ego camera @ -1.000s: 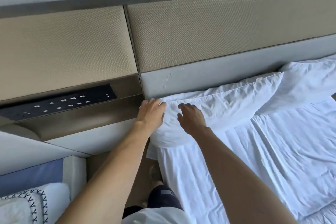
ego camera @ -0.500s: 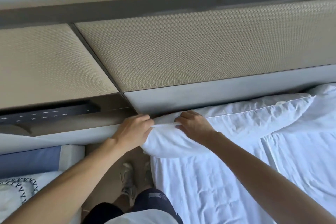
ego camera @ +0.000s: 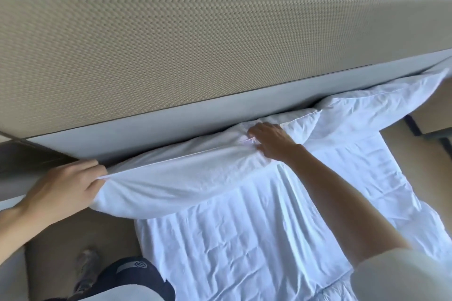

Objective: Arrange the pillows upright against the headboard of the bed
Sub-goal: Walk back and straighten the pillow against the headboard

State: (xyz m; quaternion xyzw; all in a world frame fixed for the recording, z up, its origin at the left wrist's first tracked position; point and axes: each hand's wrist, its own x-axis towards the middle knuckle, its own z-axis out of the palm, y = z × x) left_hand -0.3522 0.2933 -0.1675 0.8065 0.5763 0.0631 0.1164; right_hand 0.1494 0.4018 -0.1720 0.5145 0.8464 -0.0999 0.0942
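A white pillow (ego camera: 176, 178) lies along the head of the bed, its long top edge leaning against the grey lower band of the headboard (ego camera: 171, 120). My left hand (ego camera: 62, 189) pinches the pillow's left corner. My right hand (ego camera: 271, 140) grips the pillow's top seam near its right end, fingers curled into the fabric. A second white pillow (ego camera: 381, 105) lies further right against the same headboard, overlapping the first one's right end. Above the grey band the headboard is a beige woven panel (ego camera: 195, 44).
A creased white sheet (ego camera: 269, 239) covers the mattress below the pillows. To the left of the bed is brown floor (ego camera: 73, 234) with my shoe and dark-trousered leg (ego camera: 132, 276). Beyond the bed's far right corner are tan floor and a dark-edged step (ego camera: 425, 127).
My right hand has slid right along the pillow's top edge, away from my left hand, which keeps the left corner. The view has swung right, and the socket panel has left the frame.
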